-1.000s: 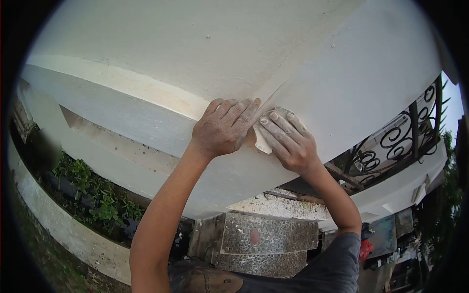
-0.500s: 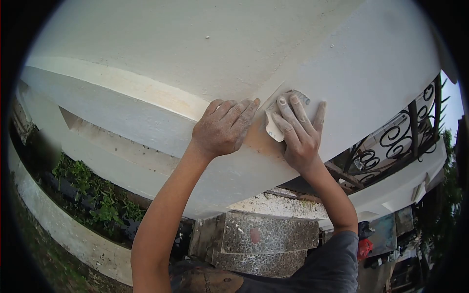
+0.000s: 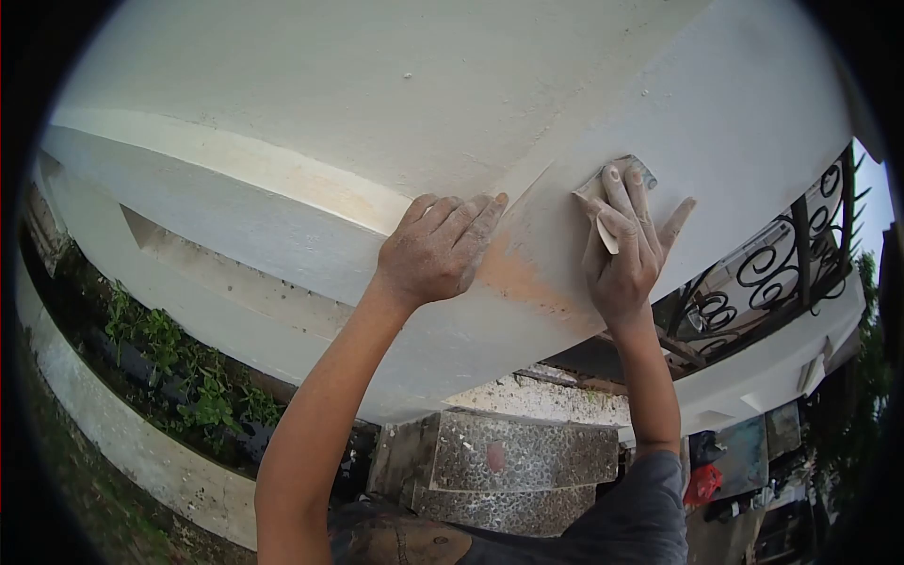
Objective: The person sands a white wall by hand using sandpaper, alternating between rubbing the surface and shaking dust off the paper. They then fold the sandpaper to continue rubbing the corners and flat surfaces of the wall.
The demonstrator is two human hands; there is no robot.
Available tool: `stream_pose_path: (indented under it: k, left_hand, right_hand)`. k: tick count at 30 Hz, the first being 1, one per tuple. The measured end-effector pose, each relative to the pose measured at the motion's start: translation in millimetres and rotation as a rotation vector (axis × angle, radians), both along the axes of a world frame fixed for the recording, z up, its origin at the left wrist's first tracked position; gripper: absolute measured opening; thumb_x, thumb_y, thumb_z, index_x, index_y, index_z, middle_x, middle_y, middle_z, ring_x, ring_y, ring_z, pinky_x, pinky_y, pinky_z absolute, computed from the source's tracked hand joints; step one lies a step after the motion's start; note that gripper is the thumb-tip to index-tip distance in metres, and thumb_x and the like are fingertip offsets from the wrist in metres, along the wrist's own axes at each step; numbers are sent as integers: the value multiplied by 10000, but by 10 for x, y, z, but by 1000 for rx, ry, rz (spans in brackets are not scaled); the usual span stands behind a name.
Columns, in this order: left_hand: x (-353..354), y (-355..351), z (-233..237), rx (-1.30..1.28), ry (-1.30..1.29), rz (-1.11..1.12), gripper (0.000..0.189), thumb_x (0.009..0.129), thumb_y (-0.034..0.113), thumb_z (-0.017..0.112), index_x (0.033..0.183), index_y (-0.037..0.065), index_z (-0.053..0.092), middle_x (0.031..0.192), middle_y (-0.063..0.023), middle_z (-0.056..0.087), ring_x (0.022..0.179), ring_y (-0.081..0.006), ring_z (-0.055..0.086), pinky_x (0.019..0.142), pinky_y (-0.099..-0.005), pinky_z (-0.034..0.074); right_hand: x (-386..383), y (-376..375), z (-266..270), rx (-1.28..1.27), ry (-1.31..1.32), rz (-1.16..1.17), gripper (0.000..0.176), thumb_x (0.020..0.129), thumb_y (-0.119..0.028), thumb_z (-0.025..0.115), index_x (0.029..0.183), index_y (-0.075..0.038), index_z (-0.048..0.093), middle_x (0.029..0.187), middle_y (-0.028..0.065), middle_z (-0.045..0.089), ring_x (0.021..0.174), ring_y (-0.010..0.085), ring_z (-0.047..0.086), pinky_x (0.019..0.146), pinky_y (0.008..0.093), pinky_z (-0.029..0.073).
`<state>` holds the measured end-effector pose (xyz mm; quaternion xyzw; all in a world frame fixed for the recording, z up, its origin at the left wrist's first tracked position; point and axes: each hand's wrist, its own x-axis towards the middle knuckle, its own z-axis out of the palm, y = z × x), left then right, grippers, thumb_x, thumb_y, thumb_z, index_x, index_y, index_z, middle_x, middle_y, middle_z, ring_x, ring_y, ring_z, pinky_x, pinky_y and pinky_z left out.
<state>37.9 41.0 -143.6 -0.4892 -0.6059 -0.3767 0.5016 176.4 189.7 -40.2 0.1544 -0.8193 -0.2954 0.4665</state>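
Note:
My right hand [image 3: 626, 245] presses a folded piece of sandpaper [image 3: 643, 168] against the painted wall [image 3: 725, 122]. The paper sticks out beyond the fingertips, and a curled pale flap shows by the thumb; the little finger is spread away. My left hand [image 3: 438, 247] is closed over the end of the wall's ledge [image 3: 311, 188], fingers together and bent, their tips partly hidden. White dust coats both hands. Between them lies a worn orange-brown patch [image 3: 518, 278] on the wall, next to a raised corner line.
Black scrolled ironwork [image 3: 753, 273] fills an opening at the right. Below stand speckled stone steps [image 3: 527, 452]. Green plants [image 3: 202, 395] grow in a wet channel at lower left, beside a concrete curb [image 3: 141, 443]. A red bag [image 3: 702, 484] lies at lower right.
My right hand has slid to the right and slightly up along the wall with the sandpaper, uncovering more of the orange-brown patch. The left hand stays at the ledge.

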Motion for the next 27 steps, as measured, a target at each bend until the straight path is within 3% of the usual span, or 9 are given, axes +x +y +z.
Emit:
stream_pose_path:
  k: [3,5,7,10,14,18,21,25,27]
  left_hand:
    - [4,13,2,19,1,-6,503,714,99,563,1205,-13,554,1030,-108,625,835,-225,581,773,-362,448]
    - [20,4,-1,-4,-35,-5,496,748,128,562,1231,19,546,1050,-95,632,845,-207,582,796,-352,443]
    - [1,-2,10,-17,-35,21,492,766,146,562,1245,34,543,1059,-88,636,849,-198,583,808,-345,440]
    - [20,8,-20,-31,-14,42,491,766,151,561,1243,32,544,1052,-87,637,849,-196,583,808,-341,439]
    - [14,30,-20,-4,-23,25,489,759,140,560,1235,29,549,1030,-83,639,843,-196,583,800,-342,441]
    - [14,-2,3,-16,-21,-1,498,734,104,552,1217,-14,548,1029,-117,625,847,-242,581,792,-372,440]
    - [11,13,3,1,6,56,490,757,122,556,1238,26,548,1013,-79,644,831,-192,588,800,-338,443]
    - [6,3,4,-6,-15,39,491,758,122,555,1239,28,547,1015,-78,644,834,-188,588,799,-337,444]
    - [10,18,-9,-10,-22,32,489,760,124,556,1239,28,548,1013,-78,643,834,-186,588,797,-337,444]
  right_hand:
    - [32,-122,-170,-84,-33,-29,157,802,-103,585,957,-86,607,1196,80,620,1215,255,515,1043,657,188]
    - [127,-67,-532,-17,-335,-20,178,805,-100,577,977,-118,616,1234,28,601,1212,209,519,1065,641,165]
    - [119,-2,-280,103,-224,-26,184,794,-92,590,975,-116,615,1226,30,606,1211,206,520,1049,645,207]
    - [74,13,-55,-186,-64,61,202,772,-86,608,973,-114,618,1211,31,613,1208,195,523,1041,657,207]
    - [199,-43,-662,-13,-404,-46,186,775,-107,613,960,-123,623,1204,18,617,1206,184,524,1053,661,170]
    - [135,2,-33,8,-29,-54,185,792,-134,620,976,-117,613,1209,40,617,1212,189,519,1073,648,80]
    - [80,-61,-156,-174,23,33,178,790,-113,617,965,-84,603,1213,54,614,1231,217,502,1061,659,99]
    - [183,4,-514,28,-373,11,147,830,-113,577,966,-143,623,1196,1,625,1209,170,520,1080,644,62]
    - [145,-17,-178,-27,-123,-11,129,853,-120,559,964,-135,622,1164,17,643,1189,193,539,1082,636,55]
